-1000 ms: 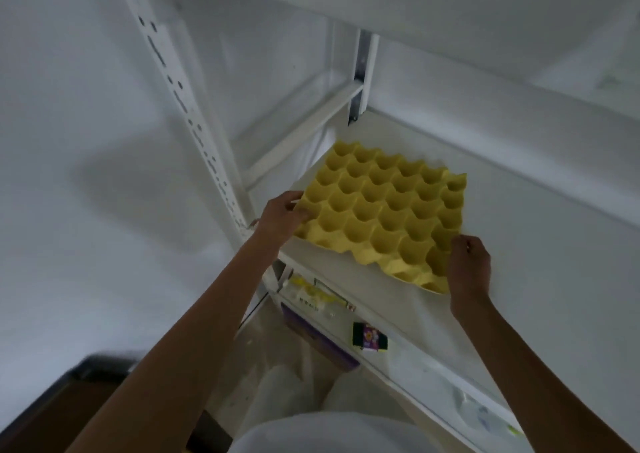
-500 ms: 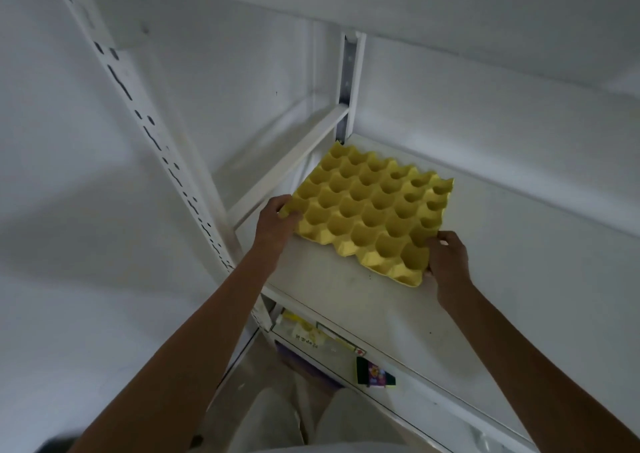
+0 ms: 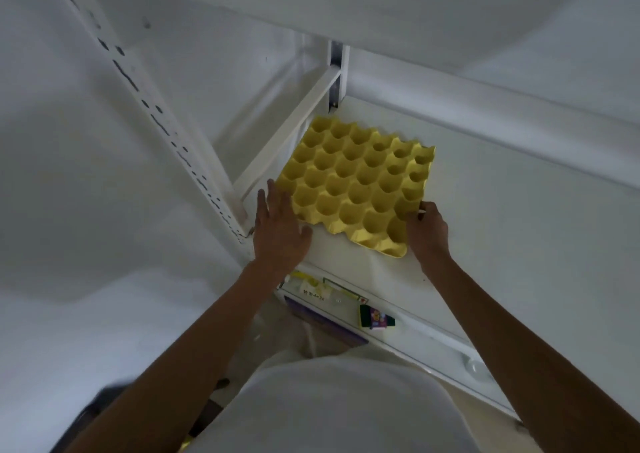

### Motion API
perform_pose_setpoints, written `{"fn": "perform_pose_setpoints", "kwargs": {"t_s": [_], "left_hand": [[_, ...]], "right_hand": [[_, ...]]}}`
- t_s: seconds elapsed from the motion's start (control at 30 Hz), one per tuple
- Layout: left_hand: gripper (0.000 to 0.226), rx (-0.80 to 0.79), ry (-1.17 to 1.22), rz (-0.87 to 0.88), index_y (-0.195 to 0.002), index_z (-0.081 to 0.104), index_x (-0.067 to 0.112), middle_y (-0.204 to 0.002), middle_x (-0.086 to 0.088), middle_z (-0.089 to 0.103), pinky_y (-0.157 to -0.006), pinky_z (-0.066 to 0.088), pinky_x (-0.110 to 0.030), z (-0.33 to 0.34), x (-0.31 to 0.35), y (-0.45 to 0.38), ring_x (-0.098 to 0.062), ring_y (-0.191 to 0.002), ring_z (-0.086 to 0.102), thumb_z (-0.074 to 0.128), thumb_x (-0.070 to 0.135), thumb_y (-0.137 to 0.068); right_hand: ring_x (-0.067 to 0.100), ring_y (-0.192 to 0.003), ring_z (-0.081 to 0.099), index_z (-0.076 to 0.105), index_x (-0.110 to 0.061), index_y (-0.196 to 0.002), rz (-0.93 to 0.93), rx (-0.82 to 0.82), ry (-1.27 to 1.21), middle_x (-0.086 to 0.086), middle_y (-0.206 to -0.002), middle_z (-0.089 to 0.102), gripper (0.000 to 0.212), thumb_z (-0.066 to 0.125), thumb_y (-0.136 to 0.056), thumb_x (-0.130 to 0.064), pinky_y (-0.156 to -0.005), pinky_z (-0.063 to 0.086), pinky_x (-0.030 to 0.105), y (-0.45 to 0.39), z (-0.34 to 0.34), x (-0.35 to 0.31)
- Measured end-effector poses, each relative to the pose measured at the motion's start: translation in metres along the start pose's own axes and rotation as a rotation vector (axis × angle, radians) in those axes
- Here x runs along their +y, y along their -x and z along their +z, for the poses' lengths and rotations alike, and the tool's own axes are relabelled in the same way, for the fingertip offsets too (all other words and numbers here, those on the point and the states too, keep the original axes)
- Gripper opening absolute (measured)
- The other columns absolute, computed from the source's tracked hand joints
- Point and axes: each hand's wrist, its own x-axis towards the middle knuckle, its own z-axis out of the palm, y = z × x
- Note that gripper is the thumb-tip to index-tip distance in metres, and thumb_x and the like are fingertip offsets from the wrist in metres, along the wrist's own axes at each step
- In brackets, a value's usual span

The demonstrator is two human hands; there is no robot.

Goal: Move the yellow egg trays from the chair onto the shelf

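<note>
A yellow egg tray (image 3: pixel 360 189) is lying flat on the white shelf (image 3: pixel 485 237), with the right hand (image 3: pixel 427 232) pinching its corner at four o'clock and the left hand (image 3: pixel 278 230) resting open-fingered, gripping nothing, at its eight o'clock edge.

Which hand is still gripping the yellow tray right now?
The right hand: its fingers curl around the near right corner of the yellow egg tray. The left hand lies open and flat beside it.
</note>
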Motion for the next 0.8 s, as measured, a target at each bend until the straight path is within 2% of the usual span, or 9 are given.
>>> {"fn": "perform_pose_setpoints", "kwargs": {"t_s": [0.07, 0.2, 0.33, 0.47, 0.57, 0.67, 0.8], "left_hand": [[0.088, 0.062, -0.108, 0.093, -0.161, 0.017, 0.003, -0.170, -0.021, -0.002, -0.127, 0.013, -0.050, 0.006, -0.002, 0.019, -0.043, -0.157, 0.000, 0.058, 0.042, -0.094], [0.085, -0.020, -0.141, 0.146, -0.163, 0.013, 0.005, -0.171, -0.018, 0.003, -0.125, 0.021, -0.049, 0.004, -0.011, 0.027, -0.039, -0.157, 0.009, 0.056, 0.037, -0.097], [0.079, -0.021, -0.147, 0.153, -0.159, 0.026, 0.004, -0.168, -0.021, 0.017, -0.122, 0.029, -0.051, -0.002, -0.018, 0.028, -0.042, -0.152, 0.025, 0.060, 0.034, -0.094], [0.084, -0.102, -0.022, 0.109, -0.160, 0.019, 0.003, -0.170, -0.017, 0.006, -0.122, 0.030, -0.053, -0.006, -0.023, 0.026, -0.040, -0.155, 0.015, 0.062, 0.032, -0.094], [0.079, -0.048, 0.100, 0.119, -0.159, 0.024, 0.007, -0.171, -0.012, 0.006, -0.113, 0.042, -0.054, -0.013, -0.025, 0.027, -0.038, -0.152, 0.021, 0.064, 0.025, -0.093], [0.078, 0.048, 0.046, 0.212, -0.159, 0.028, 0.014, -0.170, -0.008, 0.014, -0.096, 0.053, -0.050, -0.018, -0.026, 0.035, -0.038, -0.145, 0.035, 0.065, 0.021, -0.090], [0.073, 0.025, -0.013, 0.231, -0.158, 0.031, 0.014, -0.169, -0.006, 0.022, -0.105, 0.050, -0.053, -0.014, -0.029, 0.040, -0.036, -0.149, 0.031, 0.062, 0.020, -0.093]], "right_hand": [[0.028, -0.105, 0.064, 0.055, -0.014, -0.138, -0.018, -0.028, -0.016, 0.009, -0.125, 0.067, 0.042, 0.047, -0.100, -0.030, -0.088, 0.058, 0.046, 0.013, 0.004, 0.006], [0.029, -0.109, 0.065, 0.053, -0.017, -0.142, 0.010, -0.038, -0.102, 0.007, -0.127, 0.066, 0.043, 0.048, -0.102, -0.032, -0.092, 0.059, 0.049, 0.036, 0.012, 0.009], [0.030, -0.109, 0.066, 0.054, -0.016, -0.141, 0.019, -0.043, -0.096, 0.009, -0.126, 0.067, 0.042, 0.047, -0.103, -0.031, -0.092, 0.059, 0.053, 0.042, 0.015, 0.004], [0.029, -0.112, 0.066, 0.054, -0.019, -0.143, 0.027, -0.051, -0.133, 0.007, -0.128, 0.067, 0.043, 0.050, -0.103, -0.033, -0.094, 0.059, 0.052, 0.048, 0.022, -0.001], [0.029, -0.114, 0.065, 0.049, -0.023, -0.146, 0.033, -0.029, -0.191, 0.004, -0.130, 0.066, 0.045, 0.052, -0.102, -0.031, -0.096, 0.058, 0.054, 0.051, 0.024, -0.003], [0.029, -0.116, 0.064, 0.047, -0.023, -0.147, 0.022, -0.031, -0.194, 0.004, -0.132, 0.065, 0.046, 0.053, -0.102, -0.030, -0.096, 0.057, 0.055, 0.053, 0.027, -0.006], [0.030, -0.119, 0.063, 0.045, -0.022, -0.150, 0.017, -0.047, -0.162, 0.006, -0.137, 0.063, 0.049, 0.053, -0.103, -0.031, -0.098, 0.056, 0.055, 0.054, 0.029, -0.011]]}}
